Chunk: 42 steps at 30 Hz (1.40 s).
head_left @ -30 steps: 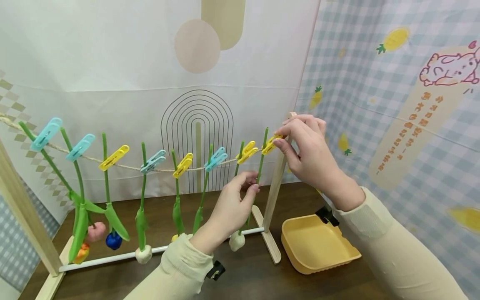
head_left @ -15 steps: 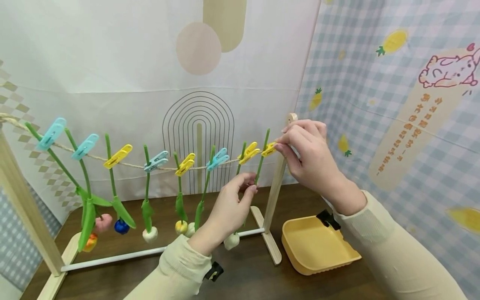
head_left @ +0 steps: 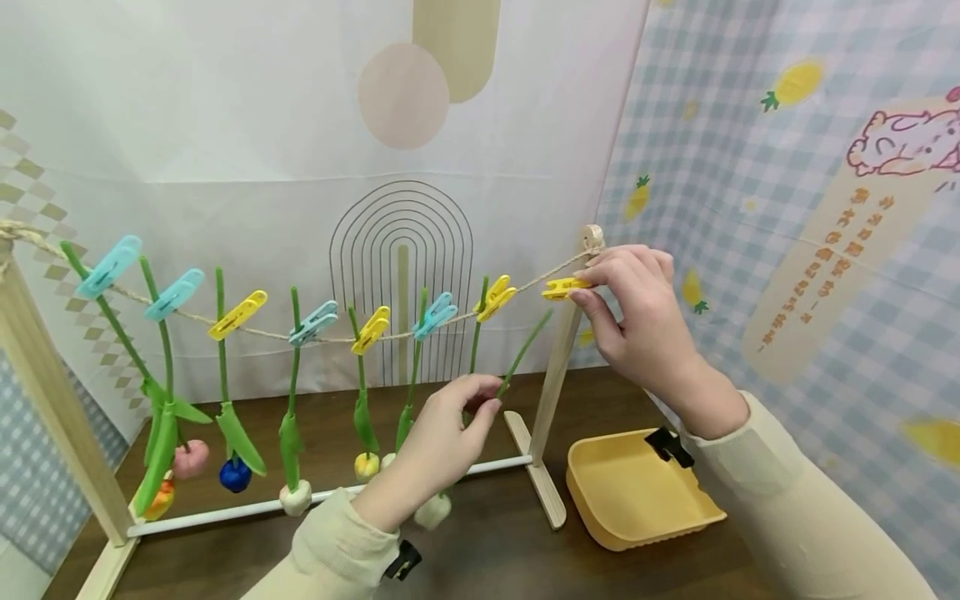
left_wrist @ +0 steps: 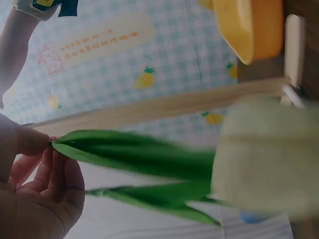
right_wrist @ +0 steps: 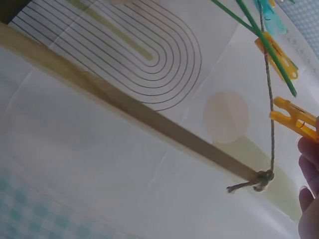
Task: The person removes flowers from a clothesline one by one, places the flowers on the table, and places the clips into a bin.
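Observation:
My left hand (head_left: pixel 442 429) pinches the green stem of a white artificial tulip (head_left: pixel 433 510); its stem top tilts to the right, below the rope. In the left wrist view the pale bloom (left_wrist: pixel 266 159) is large and blurred, with long green leaves (left_wrist: pixel 134 152). My right hand (head_left: pixel 637 312) holds a yellow clothespin (head_left: pixel 562 288) by its handles, just under the rope (head_left: pixel 551 275) near the right post. The right wrist view has that clothespin (right_wrist: pixel 294 119) beside the rope with its tips apart. A second yellow clothespin (head_left: pixel 496 298) grips the neighbouring stem on the rope.
Several tulips hang head-down from the rope by blue clothespins (head_left: pixel 313 323) and yellow ones. Wooden posts (head_left: pixel 558 367) stand at both ends, joined low by a white bar (head_left: pixel 225 517). A yellow tray (head_left: pixel 637 533) rests on the dark table, right of the stand.
The yellow clothespin in my right hand has come off the stem and rope. My left hand has moved down and left with the tulip, its stem now tilting away from the rope.

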Available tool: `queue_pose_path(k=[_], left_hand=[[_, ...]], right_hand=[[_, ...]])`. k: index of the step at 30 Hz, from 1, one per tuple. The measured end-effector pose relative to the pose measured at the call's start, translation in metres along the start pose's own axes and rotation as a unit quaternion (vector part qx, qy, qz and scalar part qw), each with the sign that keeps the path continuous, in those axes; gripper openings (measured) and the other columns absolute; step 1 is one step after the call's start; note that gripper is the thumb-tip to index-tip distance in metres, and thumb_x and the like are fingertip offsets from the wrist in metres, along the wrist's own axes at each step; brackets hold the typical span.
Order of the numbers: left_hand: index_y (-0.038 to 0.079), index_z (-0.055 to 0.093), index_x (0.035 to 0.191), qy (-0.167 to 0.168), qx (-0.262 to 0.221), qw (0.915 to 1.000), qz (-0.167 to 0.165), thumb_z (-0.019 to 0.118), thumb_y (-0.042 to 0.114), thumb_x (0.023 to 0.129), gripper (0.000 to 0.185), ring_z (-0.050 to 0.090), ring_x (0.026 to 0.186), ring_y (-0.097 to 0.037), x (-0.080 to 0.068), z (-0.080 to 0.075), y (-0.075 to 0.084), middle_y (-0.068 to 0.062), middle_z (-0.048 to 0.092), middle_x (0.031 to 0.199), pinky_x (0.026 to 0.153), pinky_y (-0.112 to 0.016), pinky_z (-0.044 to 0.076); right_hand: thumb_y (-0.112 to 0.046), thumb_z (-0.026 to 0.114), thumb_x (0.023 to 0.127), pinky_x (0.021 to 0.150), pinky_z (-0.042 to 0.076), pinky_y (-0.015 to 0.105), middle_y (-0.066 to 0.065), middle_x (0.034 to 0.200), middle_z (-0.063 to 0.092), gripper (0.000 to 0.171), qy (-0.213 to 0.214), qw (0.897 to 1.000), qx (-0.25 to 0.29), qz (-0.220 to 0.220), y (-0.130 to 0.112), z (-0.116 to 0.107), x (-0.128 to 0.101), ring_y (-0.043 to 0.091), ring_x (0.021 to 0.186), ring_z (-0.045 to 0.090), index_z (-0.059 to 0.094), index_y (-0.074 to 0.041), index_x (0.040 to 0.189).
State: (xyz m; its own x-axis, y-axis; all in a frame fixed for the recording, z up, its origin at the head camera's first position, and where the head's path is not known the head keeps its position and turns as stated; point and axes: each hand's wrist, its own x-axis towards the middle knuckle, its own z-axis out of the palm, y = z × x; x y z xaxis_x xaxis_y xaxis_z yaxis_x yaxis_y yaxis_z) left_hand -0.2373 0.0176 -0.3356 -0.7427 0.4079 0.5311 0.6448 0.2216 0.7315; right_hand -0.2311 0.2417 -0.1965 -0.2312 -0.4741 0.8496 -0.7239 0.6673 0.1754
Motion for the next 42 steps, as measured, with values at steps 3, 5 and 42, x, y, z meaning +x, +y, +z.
queue_pose_path(k=[3, 5, 42], left_hand=[[0.014, 0.066, 0.114, -0.019, 0.035, 0.9992, -0.003, 0.060, 0.012, 0.097, 0.018, 0.055, 0.082, -0.005, -0.011, -0.007, -0.007, 0.011, 0.059, 0.092, 0.069, -0.026, 0.049], [0.014, 0.066, 0.113, -0.040, 0.061, 0.9973, -0.007, 0.060, 0.012, 0.096, 0.018, 0.055, 0.081, -0.005, -0.020, -0.011, -0.012, 0.011, 0.057, 0.091, 0.070, -0.026, 0.050], [0.013, 0.072, 0.092, -0.270, 0.227, 0.9344, -0.050, 0.070, 0.002, 0.084, 0.013, 0.050, 0.069, -0.001, -0.144, -0.068, -0.112, 0.013, 0.054, 0.078, 0.058, -0.027, 0.044]], right_hand=[[-0.025, 0.057, 0.098, 0.083, 0.030, 0.050, 0.016, 0.098, 0.060, 0.030, -0.006, 1.000, 0.003, 0.012, 0.004, -0.001, -0.009, 0.037, 0.096, 0.052, 0.059, 0.004, 0.106], [-0.028, 0.056, 0.099, 0.083, 0.032, 0.050, 0.016, 0.100, 0.060, 0.035, -0.008, 1.000, 0.010, 0.018, 0.006, 0.000, -0.015, 0.037, 0.096, 0.051, 0.059, 0.006, 0.109], [-0.019, 0.065, 0.094, 0.070, 0.050, 0.041, 0.005, 0.099, 0.061, 0.030, -0.214, 0.907, -0.019, 0.363, 0.043, 0.044, -0.268, 0.016, 0.082, 0.058, 0.060, -0.004, 0.119]])
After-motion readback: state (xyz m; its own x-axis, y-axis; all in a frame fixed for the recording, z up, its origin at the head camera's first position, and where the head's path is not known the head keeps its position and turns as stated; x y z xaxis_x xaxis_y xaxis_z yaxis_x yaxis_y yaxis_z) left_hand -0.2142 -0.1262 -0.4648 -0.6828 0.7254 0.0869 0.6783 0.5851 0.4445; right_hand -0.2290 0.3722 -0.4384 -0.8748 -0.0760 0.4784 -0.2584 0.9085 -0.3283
